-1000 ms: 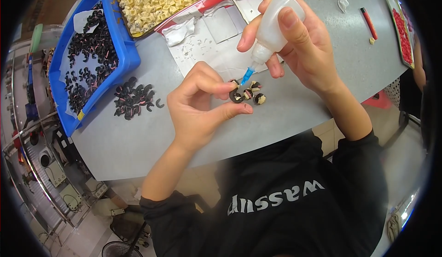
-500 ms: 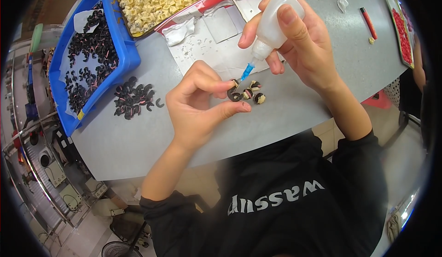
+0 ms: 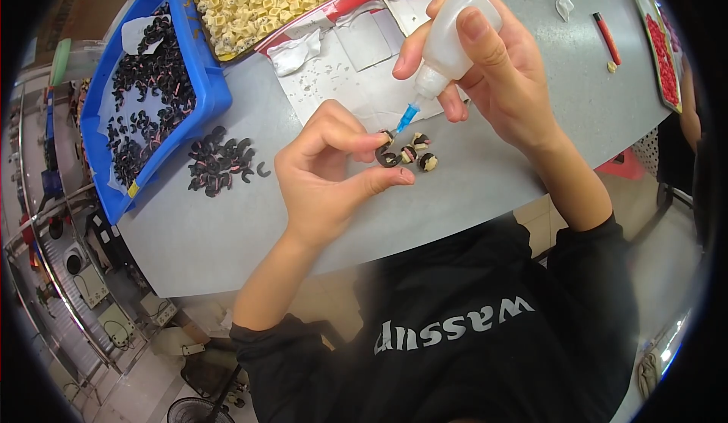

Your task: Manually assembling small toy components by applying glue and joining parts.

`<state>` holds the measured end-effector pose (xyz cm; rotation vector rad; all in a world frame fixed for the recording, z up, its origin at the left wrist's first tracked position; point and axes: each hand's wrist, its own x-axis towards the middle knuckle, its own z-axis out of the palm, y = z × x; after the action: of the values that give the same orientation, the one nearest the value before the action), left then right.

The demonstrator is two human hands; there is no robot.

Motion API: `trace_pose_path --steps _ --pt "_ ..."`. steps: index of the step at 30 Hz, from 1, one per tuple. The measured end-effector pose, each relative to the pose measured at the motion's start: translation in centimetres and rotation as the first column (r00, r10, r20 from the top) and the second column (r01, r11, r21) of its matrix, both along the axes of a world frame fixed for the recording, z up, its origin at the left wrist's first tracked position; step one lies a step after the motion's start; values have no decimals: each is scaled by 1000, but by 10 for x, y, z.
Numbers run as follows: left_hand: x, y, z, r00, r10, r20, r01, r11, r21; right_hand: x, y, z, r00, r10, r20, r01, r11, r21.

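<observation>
Between the thumb and fingers of my left hand [image 3: 322, 173] is a small black curved piece [image 3: 388, 157], its hollow side facing right. My right hand [image 3: 508, 74] grips a translucent squeeze bottle [image 3: 449, 48], tilted neck-down. Its blue needle tip [image 3: 407, 117] points at the upper end of the curved piece and seems to touch it. Just right of my left fingertips, a few black-and-cream assembled pieces [image 3: 428, 162] lie on the grey table [image 3: 250, 241]. A loose pile of black curved pieces [image 3: 220, 161] sits left of my left hand.
A blue bin [image 3: 216, 93] of black curved pieces stands at the left. At the back is a tray of cream-coloured pieces [image 3: 258, 6], with white paper [image 3: 303, 93] before it. A red marker-like stick [image 3: 607, 38] and a tray of red pieces [image 3: 661, 59] are at right.
Hardly anything differs. My left hand has shifted very slightly; the bottle and its tip stay at the curved piece.
</observation>
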<state>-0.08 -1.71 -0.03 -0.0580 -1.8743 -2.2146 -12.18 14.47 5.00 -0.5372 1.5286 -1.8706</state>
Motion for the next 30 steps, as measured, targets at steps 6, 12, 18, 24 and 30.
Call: trace_pose_path --steps 6,12,18,24,30 --pt "1 -3 -2 1000 28 4 -28 998 62 -5 2 2 993 -32 -113 37 998 49" --pt "-2 -20 1 985 158 -66 -152 984 97 -1 -3 -2 988 -85 -125 82 996 -32" --pt "-6 -39 7 935 335 -115 -317 937 147 5 -14 -43 613 65 -787 13 996 92" --pt "-10 -37 6 938 336 -86 -318 933 169 9 -11 -44 475 242 -846 51 952 301" --pt "-7 -28 -1 955 293 -52 -287 953 95 12 8 -8 311 158 -937 230 944 236"
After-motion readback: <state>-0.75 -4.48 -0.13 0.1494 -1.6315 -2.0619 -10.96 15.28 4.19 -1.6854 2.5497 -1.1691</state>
